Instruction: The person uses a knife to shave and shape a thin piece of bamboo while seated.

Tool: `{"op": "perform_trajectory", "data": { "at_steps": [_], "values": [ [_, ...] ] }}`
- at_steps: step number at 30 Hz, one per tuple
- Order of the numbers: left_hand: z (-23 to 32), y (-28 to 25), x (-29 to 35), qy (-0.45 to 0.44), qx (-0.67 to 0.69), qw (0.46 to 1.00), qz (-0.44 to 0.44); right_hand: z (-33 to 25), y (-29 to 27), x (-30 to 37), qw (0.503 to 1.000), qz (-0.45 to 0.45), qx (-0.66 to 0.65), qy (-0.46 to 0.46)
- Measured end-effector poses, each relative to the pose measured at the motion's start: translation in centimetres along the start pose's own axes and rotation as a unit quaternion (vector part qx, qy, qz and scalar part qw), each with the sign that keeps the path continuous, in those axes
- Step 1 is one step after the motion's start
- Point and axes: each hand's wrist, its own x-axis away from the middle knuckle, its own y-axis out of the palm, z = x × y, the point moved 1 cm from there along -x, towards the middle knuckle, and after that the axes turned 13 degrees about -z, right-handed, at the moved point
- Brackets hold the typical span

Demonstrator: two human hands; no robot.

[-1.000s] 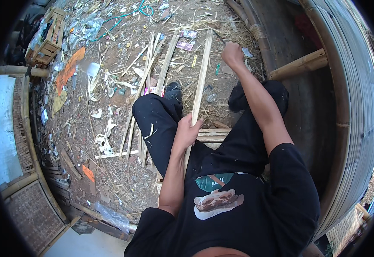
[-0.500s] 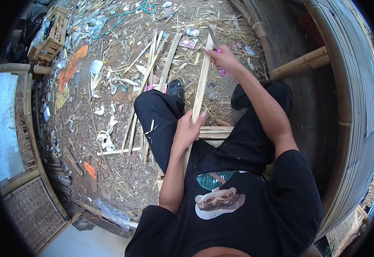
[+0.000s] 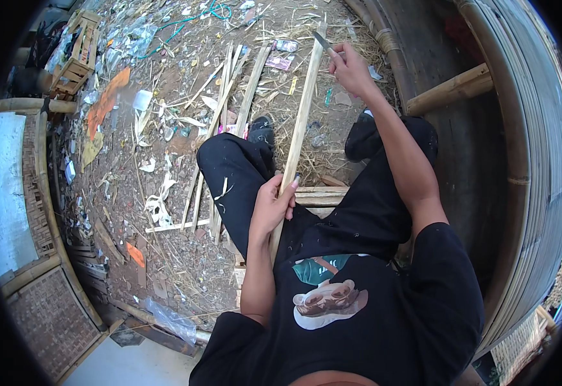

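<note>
While the left hand (image 3: 271,209) has its fingers wrapped tight round the lower part of a long bamboo strip (image 3: 299,128), the right hand (image 3: 350,69) is curled shut on a small knife (image 3: 323,41) right at the strip's top end. That strip is pale, flat and narrow, running up from the lap between the knees. Beyond the fingers, more split strips (image 3: 229,96) lie on dirt ground (image 3: 165,161) littered with shavings and scraps; a woven bamboo wall (image 3: 525,161) curves behind the right arm.
</note>
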Motion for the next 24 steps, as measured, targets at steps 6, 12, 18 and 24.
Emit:
{"op": "perform_trajectory", "data": {
  "at_steps": [6, 12, 18, 24],
  "values": [
    [0.2, 0.2, -0.4, 0.003, 0.053, 0.998, -0.032, 2.7, 0.0, -2.0, 0.986, 0.028, 0.154, -0.048],
    [-0.2, 0.3, -0.4, -0.008, 0.029, 0.999, -0.022, 2.8, -0.6, -3.6, 0.998, 0.002, 0.041, 0.042],
    [-1.6, 0.2, -0.8, 0.058, -0.087, 0.994, 0.009, 3.0, -0.6, -4.9, 0.985, 0.073, 0.146, 0.052],
    [-0.4, 0.7, -0.6, 0.068, -0.240, 0.966, 0.063, 4.6, 0.8, -5.4, 0.983, 0.009, 0.167, 0.080]
  ]
}}
